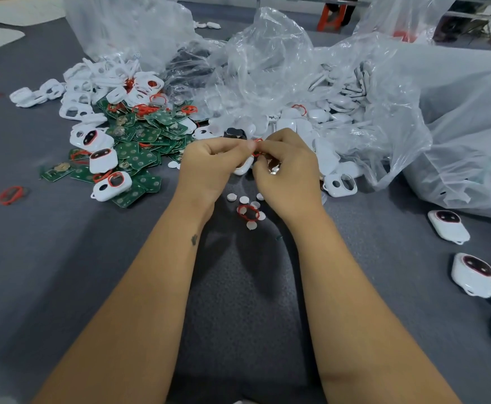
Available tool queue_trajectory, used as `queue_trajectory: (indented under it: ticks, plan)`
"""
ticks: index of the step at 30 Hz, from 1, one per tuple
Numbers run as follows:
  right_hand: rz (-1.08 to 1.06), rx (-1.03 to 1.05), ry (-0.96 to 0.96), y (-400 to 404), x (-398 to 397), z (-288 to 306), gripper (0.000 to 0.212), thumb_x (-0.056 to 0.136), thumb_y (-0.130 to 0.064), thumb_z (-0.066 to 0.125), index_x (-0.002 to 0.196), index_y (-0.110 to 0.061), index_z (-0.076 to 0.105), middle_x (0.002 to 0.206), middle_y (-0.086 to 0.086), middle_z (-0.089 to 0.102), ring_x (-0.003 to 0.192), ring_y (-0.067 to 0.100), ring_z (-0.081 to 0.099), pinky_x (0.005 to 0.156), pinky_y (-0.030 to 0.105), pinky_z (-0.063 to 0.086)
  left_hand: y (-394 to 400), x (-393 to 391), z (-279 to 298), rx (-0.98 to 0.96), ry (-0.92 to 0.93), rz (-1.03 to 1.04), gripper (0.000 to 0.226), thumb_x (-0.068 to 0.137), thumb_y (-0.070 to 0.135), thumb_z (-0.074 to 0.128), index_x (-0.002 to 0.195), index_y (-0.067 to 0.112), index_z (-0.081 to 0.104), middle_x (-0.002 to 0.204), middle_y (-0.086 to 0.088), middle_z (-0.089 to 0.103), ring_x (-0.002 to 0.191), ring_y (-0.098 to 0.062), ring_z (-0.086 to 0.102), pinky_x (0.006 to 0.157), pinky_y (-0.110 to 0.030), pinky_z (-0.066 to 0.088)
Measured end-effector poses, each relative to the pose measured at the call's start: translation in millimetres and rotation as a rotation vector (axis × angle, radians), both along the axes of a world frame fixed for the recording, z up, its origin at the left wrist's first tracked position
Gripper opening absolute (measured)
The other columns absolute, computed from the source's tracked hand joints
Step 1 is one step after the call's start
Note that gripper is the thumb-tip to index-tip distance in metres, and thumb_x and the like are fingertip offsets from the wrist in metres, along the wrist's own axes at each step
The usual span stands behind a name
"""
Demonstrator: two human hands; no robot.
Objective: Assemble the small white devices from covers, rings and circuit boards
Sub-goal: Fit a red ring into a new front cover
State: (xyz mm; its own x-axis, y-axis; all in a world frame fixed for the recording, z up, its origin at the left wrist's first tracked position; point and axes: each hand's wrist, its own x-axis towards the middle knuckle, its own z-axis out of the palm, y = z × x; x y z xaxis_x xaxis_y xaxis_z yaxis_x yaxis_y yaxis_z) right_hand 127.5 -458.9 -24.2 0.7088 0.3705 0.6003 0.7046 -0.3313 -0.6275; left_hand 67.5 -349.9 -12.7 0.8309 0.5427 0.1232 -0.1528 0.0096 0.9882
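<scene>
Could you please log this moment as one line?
left hand: holds white cover | right hand: pinches red ring | boards: piled left

Hands hide white cover (mostly).

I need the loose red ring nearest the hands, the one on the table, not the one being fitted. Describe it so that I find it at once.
Start at the two hands in the middle of the grey table and drop into the gap between the wrists. A cluster of small white round discs lies there, and the thin red rubber ring lies over them. The other loose red rings lie far left or in the parts pile.
</scene>
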Motion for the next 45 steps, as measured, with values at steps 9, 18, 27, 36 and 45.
queue_trajectory:
  ticks: [9, 18, 27, 36, 45]
  plan:
    - [0.058, 0.268, 0.286, 1, -8, 8, 0.031, 0.077, -0.006, 0.069, 0.098, -0.025, 0.058, 0.086, -0.008, 0.066, 0.072, 0.006, 0.059, 0.070, 0.013, 0.049, 3, 3, -4, 0.008, -0.015, 0.084, 0.009, 0.090, 0.006, 0.066, 0.097, 0.005, 0.072, 0.068, 0.003, 0.068, 0.065, -0.006, 0.061, 0.069, -0.020, 0.050]
    - [0.016, 0.271, 0.317, 3, -6, 7, 0.029, 0.077, -0.016, 0.077, 0.105, -0.017, 0.069, 0.084, -0.010, 0.065, 0.070, -0.001, 0.055, 0.066, 0.008, 0.045, 2, 2, -3, 0.001, -0.072, 0.017, 0.008, 0.089, 0.004, 0.066, 0.089, 0.007, 0.073, 0.075, -0.002, 0.071, 0.076, -0.014, 0.065, 0.079, -0.029, 0.053]
    - [0.090, 0.372, 0.370, 3, -7, 9, 0.031, 0.076, -0.004, 0.070, 0.099, -0.023, 0.066, 0.086, -0.007, 0.066, 0.072, 0.008, 0.059, 0.067, 0.016, 0.050, -1, 0, -1, -0.085, -0.094, -0.078, 0.017, 0.090, -0.005, 0.060, 0.103, -0.002, 0.070, 0.102, -0.026, 0.070, 0.104, -0.040, 0.066, 0.098, -0.046, 0.052]
    - [0.323, 0.585, 0.601, -1, 1, 12, 0.038, 0.077, 0.017, 0.061, 0.095, -0.016, 0.066, 0.087, 0.001, 0.066, 0.068, 0.005, 0.059, 0.069, 0.020, 0.052, 5, 0, -1, -0.237, -0.117, 0.010, 0.030, 0.092, -0.011, 0.050, 0.097, 0.012, 0.069, 0.085, 0.000, 0.073, 0.081, -0.013, 0.071, 0.073, -0.025, 0.058]
    - [0.525, 0.687, 0.814, -6, 5, 11, 0.037, 0.079, 0.020, 0.056, 0.101, -0.008, 0.065, 0.092, 0.007, 0.067, 0.077, 0.014, 0.064, 0.080, 0.025, 0.052, 5, 0, 1, -0.417, -0.162, -0.018, 0.031, 0.092, -0.004, 0.059, 0.122, 0.004, 0.057, 0.096, -0.007, 0.074, 0.085, -0.017, 0.073, 0.076, -0.026, 0.058]
